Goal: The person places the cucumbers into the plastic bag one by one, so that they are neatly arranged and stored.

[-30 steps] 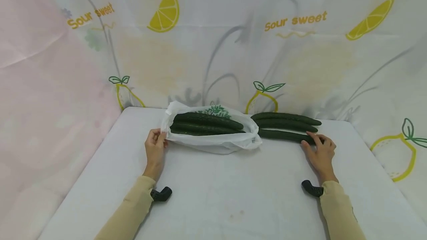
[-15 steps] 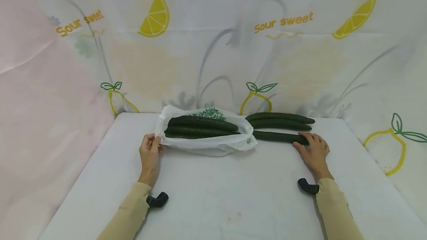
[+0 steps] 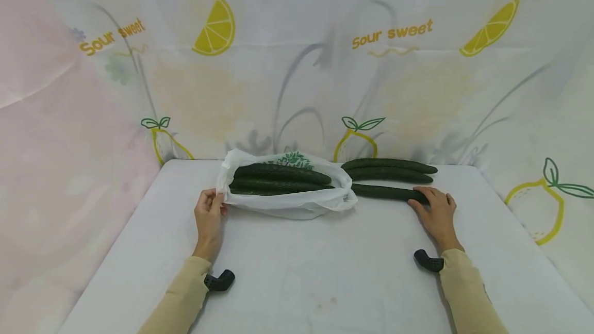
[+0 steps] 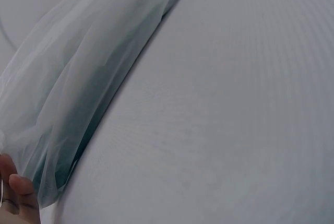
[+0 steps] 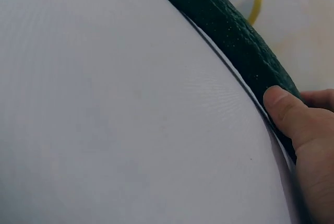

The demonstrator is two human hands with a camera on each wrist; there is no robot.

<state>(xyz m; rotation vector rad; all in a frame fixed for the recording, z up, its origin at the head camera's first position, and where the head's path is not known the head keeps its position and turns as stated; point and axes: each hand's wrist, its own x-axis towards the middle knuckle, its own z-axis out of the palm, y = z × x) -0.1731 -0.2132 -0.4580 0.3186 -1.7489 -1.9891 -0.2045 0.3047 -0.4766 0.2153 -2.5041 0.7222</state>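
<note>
A white plastic bag [image 3: 297, 207] with a green leaf print lies on its side, mouth spread, at the far middle of the table. Two dark green cucumbers [image 3: 283, 173] show inside it. My left hand [image 3: 209, 220] pinches the bag's left edge; in the left wrist view its fingertips [image 4: 22, 185] touch the thin plastic. To the right of the bag, my right hand [image 3: 437, 218] holds the right end of a loose cucumber [image 3: 382, 191]. The right wrist view shows the thumb [image 5: 279, 101] on that cucumber's near side and a finger beyond it. The cucumber's left end meets the bag.
Two more cucumbers [image 3: 390, 169] lie side by side behind the held one. A white cloth covers the table [image 3: 315, 262]. A patterned lemon curtain [image 3: 278, 92] stands right behind the table's far edge. Black wrist devices [image 3: 219, 280] sit at both cuffs.
The head view has shifted slightly. My right hand has settled a little further over the cucumber's end. The left hand and the bag stay nearly in place.
</note>
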